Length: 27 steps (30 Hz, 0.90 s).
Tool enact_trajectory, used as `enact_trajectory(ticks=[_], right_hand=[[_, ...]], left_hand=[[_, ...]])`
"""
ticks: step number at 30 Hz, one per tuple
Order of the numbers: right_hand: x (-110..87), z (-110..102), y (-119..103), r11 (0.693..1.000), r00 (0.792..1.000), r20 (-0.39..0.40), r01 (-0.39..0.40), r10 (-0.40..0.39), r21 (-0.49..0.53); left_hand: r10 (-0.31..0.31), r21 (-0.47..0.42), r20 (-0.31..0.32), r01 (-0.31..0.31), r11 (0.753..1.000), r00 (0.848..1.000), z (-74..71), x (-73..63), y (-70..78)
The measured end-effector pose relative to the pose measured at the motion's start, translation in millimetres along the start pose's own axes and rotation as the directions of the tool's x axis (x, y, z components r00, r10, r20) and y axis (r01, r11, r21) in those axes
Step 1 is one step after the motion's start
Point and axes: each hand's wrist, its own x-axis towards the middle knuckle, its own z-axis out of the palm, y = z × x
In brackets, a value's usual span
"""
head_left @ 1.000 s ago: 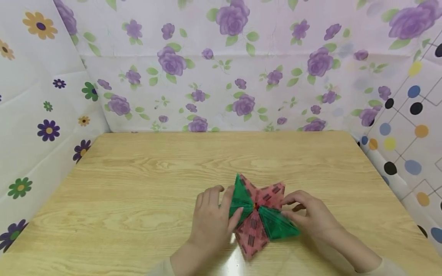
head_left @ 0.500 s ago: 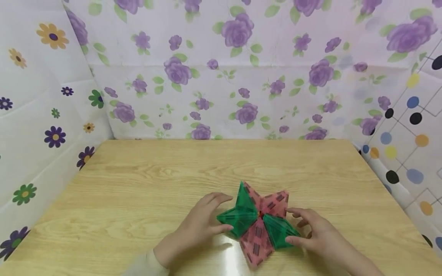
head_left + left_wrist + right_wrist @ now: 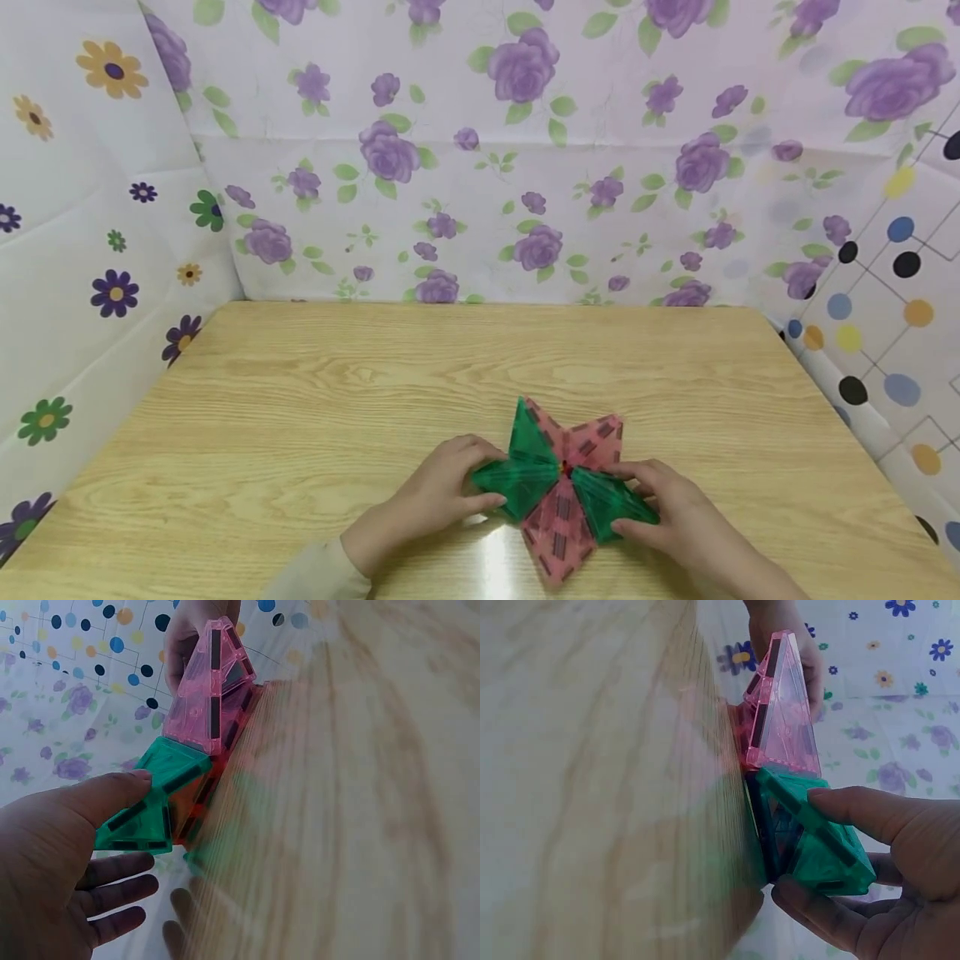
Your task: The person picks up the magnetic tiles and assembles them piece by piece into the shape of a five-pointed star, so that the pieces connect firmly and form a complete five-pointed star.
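On the wooden table (image 3: 315, 417) lies a star of translucent magnetic tiles (image 3: 558, 521), with raised green and pink points meeting at a small dark-red centre. My left hand (image 3: 442, 492) holds the green point (image 3: 517, 483) at its left, thumb on the near face and fingers on the far side. My right hand (image 3: 675, 512) grips the green point at the right between thumb and fingers. In the left wrist view, the thumb lies over a green tile (image 3: 142, 817), with a pink point (image 3: 199, 712) beyond. In the right wrist view, fingers hold the green tiles (image 3: 825, 847) from both sides.
Behind the table hangs a white cloth with purple roses (image 3: 450, 167). A sheet with coloured flowers (image 3: 75, 333) covers the left side, and one with coloured dots (image 3: 885, 358) covers the right. The table's far edge (image 3: 495, 304) meets the rose cloth.
My left hand let go of the star's upper left, drew back left, then closed on the left green point. My right hand shifted onto the right green point. The head view tilted slightly upward.
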Motion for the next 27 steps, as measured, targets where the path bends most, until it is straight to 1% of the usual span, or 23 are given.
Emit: enact_trajectory(ticks=[3,8,10,12,16,23,27], right_hand=[[6.7,2,-3,1.0,1.0,-0.014,0.002,-0.002,-0.005],[19.2,6,-8,0.998,0.997,-0.047,0.055,-0.056,-0.027],[24.2,7,-9,0.998,0.996,-0.064,0.059,-0.061,-0.031],[29.3,8,-10,0.998,0.996,-0.074,0.054,-0.055,-0.026],[39.7,9,-12,0.998,0.996,-0.068,0.056,-0.058,-0.028],[51.3,13,-19,1.0,0.995,-0.094,0.023,-0.024,-0.017],[60.1,18,-22,0.999,0.994,-0.1,0.043,-0.044,-0.01]], left_hand=[[-0.007,-0.003,-0.012,0.007,1.0,1.0,-1.4,-2.1,-5.1],[-0.044,-0.02,-0.049,0.043,0.999,0.998,-4.0,-5.2,-13.7],[-0.05,-0.018,-0.059,0.049,0.999,0.997,-4.6,-5.6,-16.2],[-0.058,-0.023,-0.067,0.057,0.998,0.996,-5.8,-5.4,-18.0],[-0.076,-0.032,-0.09,0.073,0.997,0.993,-10.7,-5.8,-22.5],[-0.053,0.005,-0.108,0.053,0.999,0.993,-18.4,-3.0,-31.3],[-0.087,0.011,-0.122,0.089,0.996,0.989,-22.9,-3.6,-36.6]])
